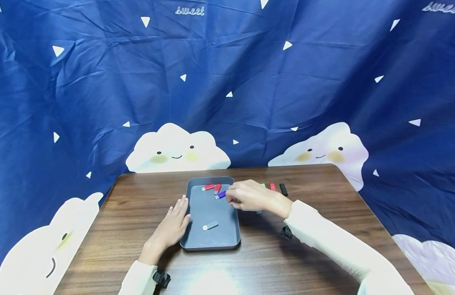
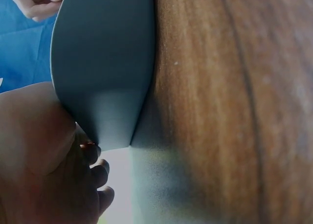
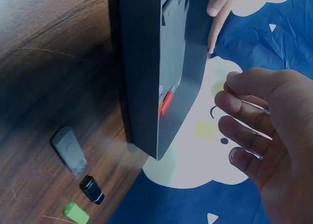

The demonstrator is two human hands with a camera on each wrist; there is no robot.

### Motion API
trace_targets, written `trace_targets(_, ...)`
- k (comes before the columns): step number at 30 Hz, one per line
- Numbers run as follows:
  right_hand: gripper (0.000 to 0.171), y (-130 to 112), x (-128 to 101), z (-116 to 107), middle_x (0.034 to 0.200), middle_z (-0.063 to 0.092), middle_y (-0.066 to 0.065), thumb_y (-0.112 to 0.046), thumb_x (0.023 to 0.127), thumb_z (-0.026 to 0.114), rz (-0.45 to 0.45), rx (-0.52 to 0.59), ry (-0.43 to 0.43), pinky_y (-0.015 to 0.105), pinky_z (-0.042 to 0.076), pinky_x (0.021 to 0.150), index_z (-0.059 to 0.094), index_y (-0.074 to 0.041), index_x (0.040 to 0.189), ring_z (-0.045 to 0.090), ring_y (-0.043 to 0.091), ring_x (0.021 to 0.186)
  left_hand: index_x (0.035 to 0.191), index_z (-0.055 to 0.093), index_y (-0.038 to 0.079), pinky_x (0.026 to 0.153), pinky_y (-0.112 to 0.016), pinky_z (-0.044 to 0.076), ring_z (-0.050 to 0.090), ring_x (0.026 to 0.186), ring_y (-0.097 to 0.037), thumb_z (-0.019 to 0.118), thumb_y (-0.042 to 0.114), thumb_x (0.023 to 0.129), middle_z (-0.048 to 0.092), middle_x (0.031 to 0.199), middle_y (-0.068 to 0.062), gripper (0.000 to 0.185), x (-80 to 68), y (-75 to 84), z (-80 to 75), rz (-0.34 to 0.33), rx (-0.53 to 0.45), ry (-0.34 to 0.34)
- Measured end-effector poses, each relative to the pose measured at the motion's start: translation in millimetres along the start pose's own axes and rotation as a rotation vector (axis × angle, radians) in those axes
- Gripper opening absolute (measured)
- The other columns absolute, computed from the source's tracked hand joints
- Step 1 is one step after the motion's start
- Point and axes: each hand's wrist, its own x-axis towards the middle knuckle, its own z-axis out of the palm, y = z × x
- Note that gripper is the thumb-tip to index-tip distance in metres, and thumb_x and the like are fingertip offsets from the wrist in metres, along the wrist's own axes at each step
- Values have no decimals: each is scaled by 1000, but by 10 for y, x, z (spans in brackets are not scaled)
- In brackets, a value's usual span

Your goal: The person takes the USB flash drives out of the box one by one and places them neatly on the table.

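Note:
A grey-blue tray (image 1: 212, 211) lies on the table with several USB sticks in it. Toward its far end are a red USB stick (image 1: 209, 187), a second red USB stick (image 1: 218, 189) and a purple USB stick (image 1: 220, 195); a grey USB stick (image 1: 210, 225) lies nearer the front. My left hand (image 1: 171, 225) touches the tray's left wall with its fingers extended. Over the right rim, beside the purple stick, hovers my right hand (image 1: 251, 194). In the right wrist view its fingers (image 3: 242, 109) are loosely bent, with nothing seen between them.
Right of the tray, partly behind my right hand, are a green USB stick (image 3: 76, 212), a red one (image 1: 272, 187), black ones (image 1: 284, 189) and a grey one (image 3: 69, 148). A blue cloth (image 1: 249, 82) with clouds hangs behind the wooden table (image 1: 139, 196).

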Motion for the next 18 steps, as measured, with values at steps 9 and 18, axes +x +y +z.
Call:
trace_targets(9,12,-107,142,-64,85,65,-10,-17,94,77,-65,-15,-40,23,49,65,69,-24,87,59,6,82,166,27,-5,131,-65,23,25,163,-42,43,27,115,23,176,-21,62,-2,12,12,6,6,3)
trace_targets(18,12,-190,269,-47,89,66,-10,-16,93,78,-147,-34,-40,25,53,66,69,-23,89,64,8,83,164,29,-9,129,-69,24,27,160,-48,45,21,113,26,174,-27,61,-22,75,-41,10,-12,9)
